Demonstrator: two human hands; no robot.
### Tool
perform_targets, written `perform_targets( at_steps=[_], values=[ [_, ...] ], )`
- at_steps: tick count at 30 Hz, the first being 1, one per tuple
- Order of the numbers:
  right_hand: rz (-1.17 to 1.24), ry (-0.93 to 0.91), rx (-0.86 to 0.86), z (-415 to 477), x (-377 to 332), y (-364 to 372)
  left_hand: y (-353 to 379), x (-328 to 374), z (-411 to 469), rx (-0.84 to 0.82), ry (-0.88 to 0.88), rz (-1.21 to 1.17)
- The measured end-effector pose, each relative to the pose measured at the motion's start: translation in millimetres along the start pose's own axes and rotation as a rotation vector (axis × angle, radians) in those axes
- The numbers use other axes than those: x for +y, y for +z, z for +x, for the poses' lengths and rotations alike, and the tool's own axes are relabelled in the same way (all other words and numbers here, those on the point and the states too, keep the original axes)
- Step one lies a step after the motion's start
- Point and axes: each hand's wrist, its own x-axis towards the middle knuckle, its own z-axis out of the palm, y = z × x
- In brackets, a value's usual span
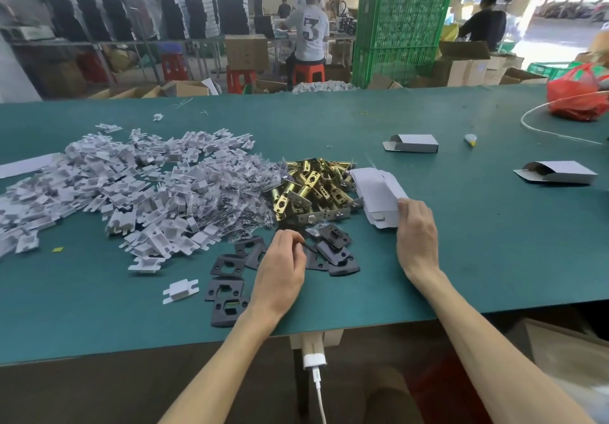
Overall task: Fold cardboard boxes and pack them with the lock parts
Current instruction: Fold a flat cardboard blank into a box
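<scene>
My right hand (416, 235) grips the near edge of a stack of flat white cardboard box blanks (375, 189) lying on the green table (461, 259). My left hand (280, 268) hovers with curled fingers over a scatter of black strike plates (333, 249) and seems to pinch one of them. Behind the plates lies a heap of brass latch bolts (309, 189). Left of that are small clear bags of screws (237, 193) and a wide pile of white plastic inserts (99, 186). Two folded white boxes (413, 143) (560, 173) lie with open ends at the right.
A red plastic bag (576, 94) and a white cord loop (543, 127) sit at the far right. A charger with a cable (314, 362) hangs under the table's near edge. Beyond the table are green crates (400, 34), cardboard cartons, red stools and seated people.
</scene>
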Motion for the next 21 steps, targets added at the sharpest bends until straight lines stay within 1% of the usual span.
perform_targets(
  at_steps=[1, 3, 5, 7, 9, 11, 14, 15, 16, 18, 20, 21],
  values=[
    [0.070, 0.065, 0.062, 1.6, 2.1, -1.3, -0.1, 0.2, -0.2, 0.010, -0.001, -0.011],
    [0.220, 0.265, 0.161, 7.6, 9.2, -4.1, -0.3, -0.3, -0.6, 0.022, 0.001, -0.028],
    [0.308, 0.429, 0.212, 12.1, 16.4, -7.2, -0.5, 0.1, -1.4, 0.025, 0.017, -0.032],
    [0.375, 0.512, 0.248, 11.2, 18.3, -13.8, -0.5, 1.3, -1.9, 0.035, 0.037, -0.032],
    [0.448, 0.548, 0.256, 3.7, 12.0, -21.6, -0.2, 1.3, -2.8, 0.048, 0.060, -0.027],
    [0.547, 0.540, 0.172, -11.6, 3.1, -25.5, -0.6, 1.1, -2.8, 0.056, 0.095, -0.024],
    [0.852, 0.597, -0.108, -40.8, -16.1, -21.6, -3.2, 2.8, -0.8, 0.046, 0.125, -0.072],
    [0.950, 0.615, -0.203, -49.4, -22.3, -19.8, -3.8, 3.3, -0.2, 0.035, 0.115, -0.114],
    [0.998, 0.610, -0.278, -56.0, -26.7, -18.1, -4.6, 4.1, 0.5, 0.022, 0.086, -0.174],
    [1.020, 0.584, -0.341, -58.9, -30.6, -17.6, -7.9, 6.6, 2.4, -0.032, -0.037, -0.363],
    [1.067, 0.600, -0.399, -54.9, -28.8, -20.5, -11.1, 9.5, 4.4, -0.161, -0.191, -0.674],
    [1.082, 0.601, -0.430, -53.1, -27.0, -20.9, -11.8, 9.7, 5.9, -0.241, -0.234, -0.845]
  ],
)
